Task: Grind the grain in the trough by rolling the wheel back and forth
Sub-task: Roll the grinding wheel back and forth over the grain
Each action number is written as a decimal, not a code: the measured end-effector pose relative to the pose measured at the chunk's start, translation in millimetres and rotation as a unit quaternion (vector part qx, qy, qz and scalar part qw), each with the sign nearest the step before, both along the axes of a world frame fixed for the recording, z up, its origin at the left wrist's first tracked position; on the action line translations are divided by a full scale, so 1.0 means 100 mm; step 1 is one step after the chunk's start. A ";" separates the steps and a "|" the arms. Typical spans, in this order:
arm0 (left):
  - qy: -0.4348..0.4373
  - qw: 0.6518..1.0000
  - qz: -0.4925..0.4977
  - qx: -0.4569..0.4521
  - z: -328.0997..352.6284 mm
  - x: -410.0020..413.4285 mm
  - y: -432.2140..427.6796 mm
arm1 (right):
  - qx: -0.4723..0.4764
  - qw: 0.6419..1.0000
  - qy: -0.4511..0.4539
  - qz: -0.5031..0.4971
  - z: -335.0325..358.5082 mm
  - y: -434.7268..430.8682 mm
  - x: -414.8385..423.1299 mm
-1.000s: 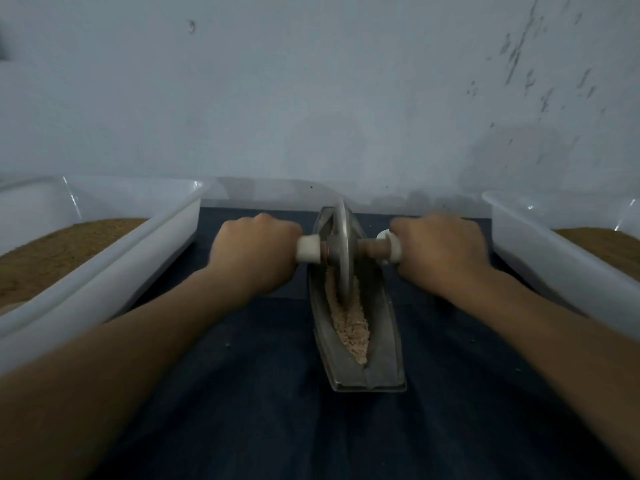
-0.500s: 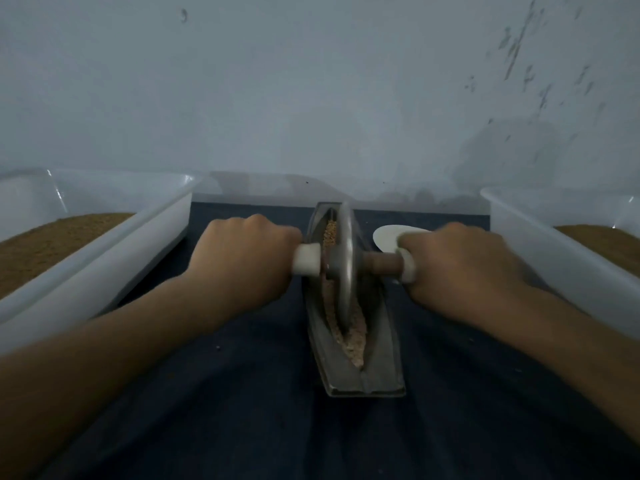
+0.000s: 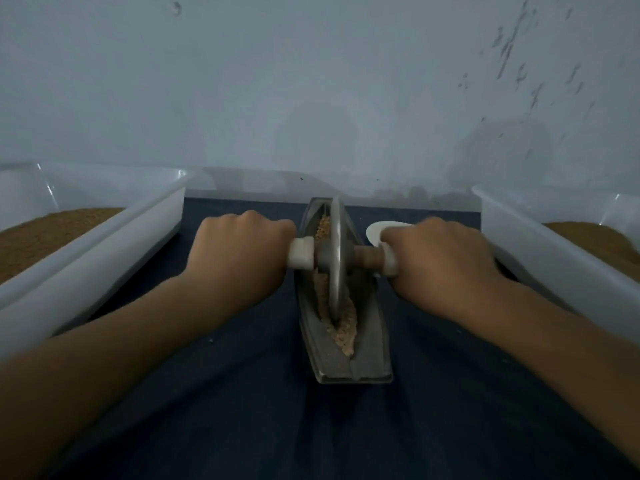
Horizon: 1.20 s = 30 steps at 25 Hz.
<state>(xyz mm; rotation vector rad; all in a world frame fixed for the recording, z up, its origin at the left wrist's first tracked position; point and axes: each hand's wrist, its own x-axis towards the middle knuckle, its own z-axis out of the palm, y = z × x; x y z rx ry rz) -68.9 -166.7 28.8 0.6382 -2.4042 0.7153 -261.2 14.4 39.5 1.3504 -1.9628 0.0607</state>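
Narrow boat-shaped grey metal trough (image 3: 367,344) lies lengthwise on dark blue cloth (image 3: 242,393), centre of view. Thin flat grey metal wheel (image 3: 335,258) stands on edge in its groove, approx mid-length, w/ coarse tan crushed grain (image 3: 343,327) heaped in front of & behind it. Brown wooden axle (image 3: 369,258) runs thru the hub, white collar each side. Left hand (image 3: 239,254) & right hand (image 3: 440,261) each fisted round an axle end, knuckles up. Left white plastic tub (image 3: 114,233) & right white plastic tub (image 3: 554,271) flank the forearms, both w/ fine brown powder (image 3: 52,233). Flat white round disc (image 3: 375,230) lies just behind right hand, partly hidden.
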 end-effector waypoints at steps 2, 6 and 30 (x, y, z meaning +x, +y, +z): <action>0.008 0.997 0.048 0.066 0.09 -0.24 -0.05 | 0.043 0.995 -0.083 -0.043 0.14 -0.36 -0.01; -0.026 0.988 0.073 0.134 0.17 -0.36 -0.16 | 0.086 0.986 -0.136 -0.043 0.29 -0.56 -0.10; -0.029 0.990 0.096 0.102 0.23 -0.33 -0.02 | 0.055 0.983 -0.162 -0.060 0.21 -0.45 -0.04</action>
